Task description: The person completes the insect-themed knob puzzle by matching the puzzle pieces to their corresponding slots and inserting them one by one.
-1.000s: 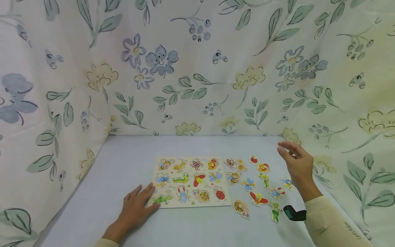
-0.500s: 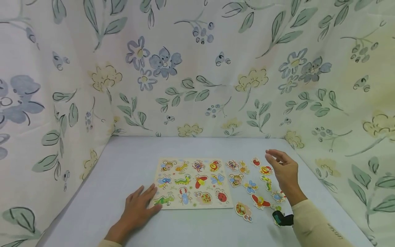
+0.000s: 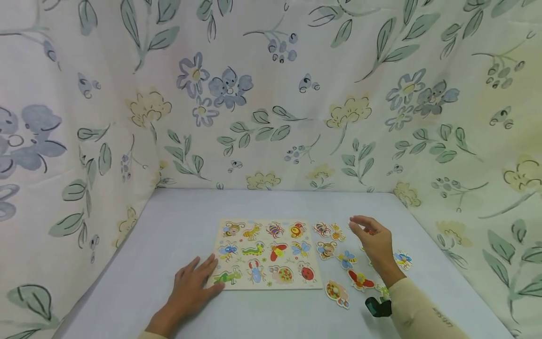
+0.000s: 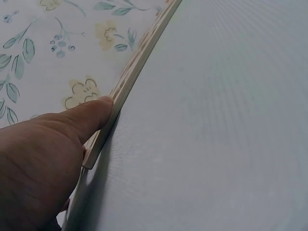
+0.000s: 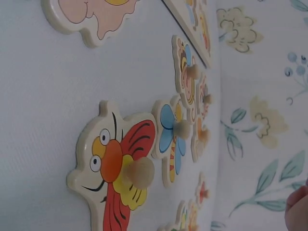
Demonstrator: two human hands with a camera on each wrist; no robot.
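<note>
A wooden peg puzzle board [image 3: 262,263] printed with insects lies flat on the table. My left hand [image 3: 192,285] rests at its lower left corner, fingers spread along the left side; in the left wrist view the thumb [image 4: 91,118] touches the board's edge [image 4: 139,65]. My right hand [image 3: 374,240] is held over the loose insect pieces, thumb and fingers bent slightly toward each other, with no piece seen between them. Below it lie a red-winged insect piece [image 5: 113,166] and a dragonfly-like piece [image 5: 168,132], each with a wooden knob. The hand hides part of a red piece [image 3: 369,231].
More pieces lie right of the board: a bee [image 3: 326,250], a spider [image 3: 322,229], a snail [image 3: 337,294] and a blue insect [image 3: 403,259]. A black device [image 3: 378,307] sits at my right wrist. Floral cloth [image 3: 271,94] walls the white table [image 3: 178,221] on three sides.
My right hand has moved left and somewhat down over the loose pieces, now covering the area of the ladybird piece. The left hand stays at the board; the head view has shifted slightly.
</note>
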